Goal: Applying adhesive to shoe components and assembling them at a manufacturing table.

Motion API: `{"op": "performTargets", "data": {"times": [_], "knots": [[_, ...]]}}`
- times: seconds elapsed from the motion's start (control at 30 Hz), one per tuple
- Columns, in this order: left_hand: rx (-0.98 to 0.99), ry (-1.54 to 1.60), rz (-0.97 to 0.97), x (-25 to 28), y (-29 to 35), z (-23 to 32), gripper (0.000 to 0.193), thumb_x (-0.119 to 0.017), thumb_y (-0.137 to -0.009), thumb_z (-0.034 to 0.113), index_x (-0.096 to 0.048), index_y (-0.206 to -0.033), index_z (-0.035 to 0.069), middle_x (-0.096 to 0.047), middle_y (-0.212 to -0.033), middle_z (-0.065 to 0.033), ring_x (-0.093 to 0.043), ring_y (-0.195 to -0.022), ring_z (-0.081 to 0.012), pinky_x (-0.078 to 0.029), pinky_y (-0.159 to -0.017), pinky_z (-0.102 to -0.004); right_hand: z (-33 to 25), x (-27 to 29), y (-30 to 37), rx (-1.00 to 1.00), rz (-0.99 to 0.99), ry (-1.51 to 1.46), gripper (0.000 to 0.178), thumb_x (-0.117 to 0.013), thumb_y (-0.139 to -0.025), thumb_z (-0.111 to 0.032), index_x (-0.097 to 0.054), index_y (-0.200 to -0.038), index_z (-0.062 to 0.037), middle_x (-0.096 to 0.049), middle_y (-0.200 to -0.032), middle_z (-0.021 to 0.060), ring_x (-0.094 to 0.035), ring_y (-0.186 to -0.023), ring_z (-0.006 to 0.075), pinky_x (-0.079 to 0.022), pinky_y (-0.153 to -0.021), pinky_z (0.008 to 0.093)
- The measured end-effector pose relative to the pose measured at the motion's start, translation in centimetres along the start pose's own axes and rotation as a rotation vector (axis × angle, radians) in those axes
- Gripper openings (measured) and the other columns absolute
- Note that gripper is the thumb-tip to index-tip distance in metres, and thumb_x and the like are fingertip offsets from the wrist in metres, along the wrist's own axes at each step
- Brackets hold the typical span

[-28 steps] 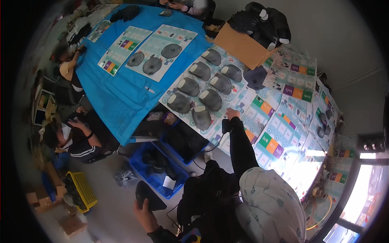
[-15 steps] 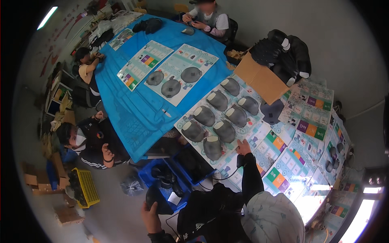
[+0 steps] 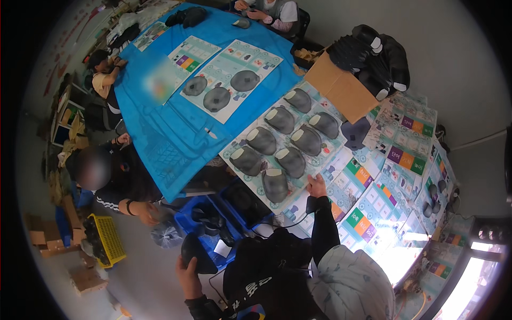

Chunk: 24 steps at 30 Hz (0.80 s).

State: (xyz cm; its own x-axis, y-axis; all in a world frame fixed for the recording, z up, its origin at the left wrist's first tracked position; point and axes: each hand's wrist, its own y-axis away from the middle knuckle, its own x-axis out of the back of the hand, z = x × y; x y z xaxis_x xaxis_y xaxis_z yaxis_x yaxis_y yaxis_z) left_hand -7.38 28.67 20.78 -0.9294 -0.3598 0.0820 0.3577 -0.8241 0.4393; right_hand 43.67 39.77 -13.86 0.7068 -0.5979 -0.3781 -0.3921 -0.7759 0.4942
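My left hand (image 3: 189,276) holds a dark, rounded, shell-shaped piece (image 3: 197,254) above the floor, beside the blue crate; its fingers are wrapped round the lower edge. My right hand (image 3: 316,186) lies on the printed sheet (image 3: 250,188), fingers stretched out and nothing visible in them. Just left of it rests a dark grey shell-shaped piece (image 3: 276,186) with a pale patch at its top. Several more such pieces (image 3: 290,161) stand in rows on the same sheet. A dark cord runs by my right wrist.
A blue crate (image 3: 184,220) of dark pieces stands below the table edge, next to a darker bin (image 3: 246,202). A co-worker (image 3: 125,176) bends at the left near a plastic bag (image 3: 168,236). A cardboard box (image 3: 341,90) and black pieces (image 3: 392,64) sit far right.
The whole view has shifted, so the table appears slightly higher and further left. The co-worker at the left has lowered an arm toward the plastic bag. My left hand still holds the dark piece.
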Motion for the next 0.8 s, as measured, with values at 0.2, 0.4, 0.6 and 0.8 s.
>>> {"op": "performTargets", "data": {"times": [0.2,0.4,0.6,0.8], "knots": [[0.185,0.115,0.013,4.9,-2.0,-2.9,0.035,-0.069,-0.092,0.009,-0.062,-0.124,-0.002,-0.07,-0.115,-0.0109,-0.069,-0.102,-0.0206,-0.055,-0.093,-0.0334,0.6,0.7,1.3,0.01,-0.038,-0.038,0.019,-0.063,-0.102,-0.005,-0.062,-0.118,-0.014,-0.062,-0.072,-0.001,-0.039,-0.039,0.0089,-0.026,-0.039,0.0279],[0.454,0.322,-0.13,6.9,-9.2,-5.1,0.038,-0.066,-0.093,0.008,-0.062,-0.127,-0.006,-0.071,-0.12,-0.0129,-0.07,-0.112,-0.0266,-0.057,-0.097,-0.035,1.3,0.9,0.3,0.051,0.066,0.012,0.024,-0.063,-0.101,-0.003,-0.061,-0.123,-0.0129,-0.063,-0.071,-0.002,-0.04,-0.039,0.009,-0.028,-0.039,0.0278],[0.325,-0.393,-0.383,1.1,-16.4,-4.9,0.026,-0.076,-0.087,0.014,-0.069,-0.109,0.002,-0.071,-0.097,-0.0048,-0.068,-0.082,-0.0161,-0.054,-0.065,-0.0284,0.3,0.5,0.6,-0.064,-0.028,0.092,0.021,-0.065,-0.103,-0.012,-0.044,-0.103,-0.0121,-0.045,-0.059,-0.0018,-0.038,-0.04,0.0118,-0.026,-0.038,0.0311],[-0.017,-0.683,-0.781,-4.3,-22.2,-7.1,0.034,-0.079,-0.08,0.008,-0.069,-0.112,0.007,-0.072,-0.095,-0.0119,-0.071,-0.083,-0.0295,-0.055,-0.071,-0.0397,-0.1,-0.1,1.3,-0.002,0.048,0.241,0.019,-0.066,-0.099,-0.011,-0.057,-0.115,-0.006,-0.052,-0.076,0.0035,-0.051,-0.057,0.0155,-0.037,-0.048,0.0323]]}}
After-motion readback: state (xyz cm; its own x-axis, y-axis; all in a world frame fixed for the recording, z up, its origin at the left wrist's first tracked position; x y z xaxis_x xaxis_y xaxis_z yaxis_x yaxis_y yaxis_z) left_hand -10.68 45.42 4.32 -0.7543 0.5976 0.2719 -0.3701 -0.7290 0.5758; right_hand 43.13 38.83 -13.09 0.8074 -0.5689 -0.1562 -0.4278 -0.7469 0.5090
